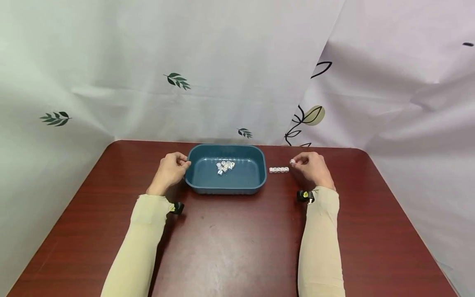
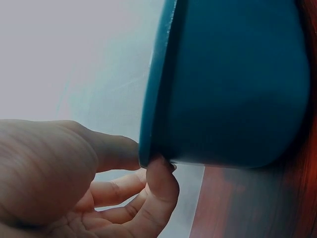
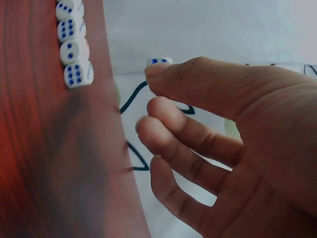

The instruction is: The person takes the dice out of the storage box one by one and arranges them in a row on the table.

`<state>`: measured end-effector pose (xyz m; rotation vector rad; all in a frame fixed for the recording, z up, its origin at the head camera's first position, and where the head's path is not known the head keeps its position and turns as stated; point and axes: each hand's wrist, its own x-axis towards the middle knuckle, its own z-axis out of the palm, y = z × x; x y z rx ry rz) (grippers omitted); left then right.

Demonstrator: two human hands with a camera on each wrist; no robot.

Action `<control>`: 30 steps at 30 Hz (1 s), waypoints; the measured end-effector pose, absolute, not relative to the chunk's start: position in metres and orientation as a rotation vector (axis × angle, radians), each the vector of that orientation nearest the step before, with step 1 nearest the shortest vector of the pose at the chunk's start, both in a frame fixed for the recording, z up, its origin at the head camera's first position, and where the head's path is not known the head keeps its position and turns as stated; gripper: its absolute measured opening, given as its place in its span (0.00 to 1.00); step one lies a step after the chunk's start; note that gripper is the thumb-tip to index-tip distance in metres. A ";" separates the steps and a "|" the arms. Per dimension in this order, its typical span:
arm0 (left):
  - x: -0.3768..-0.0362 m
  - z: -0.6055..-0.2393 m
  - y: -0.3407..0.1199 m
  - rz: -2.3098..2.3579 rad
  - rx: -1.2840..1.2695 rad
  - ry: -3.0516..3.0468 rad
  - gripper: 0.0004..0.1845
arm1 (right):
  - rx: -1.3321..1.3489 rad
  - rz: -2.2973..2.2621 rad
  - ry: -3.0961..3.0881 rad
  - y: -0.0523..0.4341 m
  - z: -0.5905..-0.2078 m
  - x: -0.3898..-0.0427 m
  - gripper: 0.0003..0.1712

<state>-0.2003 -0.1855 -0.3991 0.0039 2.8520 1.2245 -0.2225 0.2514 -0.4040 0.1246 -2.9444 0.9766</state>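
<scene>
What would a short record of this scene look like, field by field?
Left hand: grips the left rim of the teal tray
Right hand: pinches one die above the table
Row on table: four dice in a row, right of the tray
In tray: a loose heap of dice
Surface: red-brown table
Backdrop: white cloth with leaf prints

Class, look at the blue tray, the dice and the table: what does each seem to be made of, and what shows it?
Blue tray: probably moulded plastic, with smooth rounded walls and a soft sheen. Dice: likely glossy white plastic, with rounded corners and blue pips. Table: reddish-brown wood or wood-look laminate, with visible grain and a reflective surface.
</scene>
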 end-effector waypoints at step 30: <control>-0.201 -0.397 -0.187 1.204 0.008 2.843 0.15 | 0.092 0.975 -3.087 0.255 -0.430 -0.235 0.09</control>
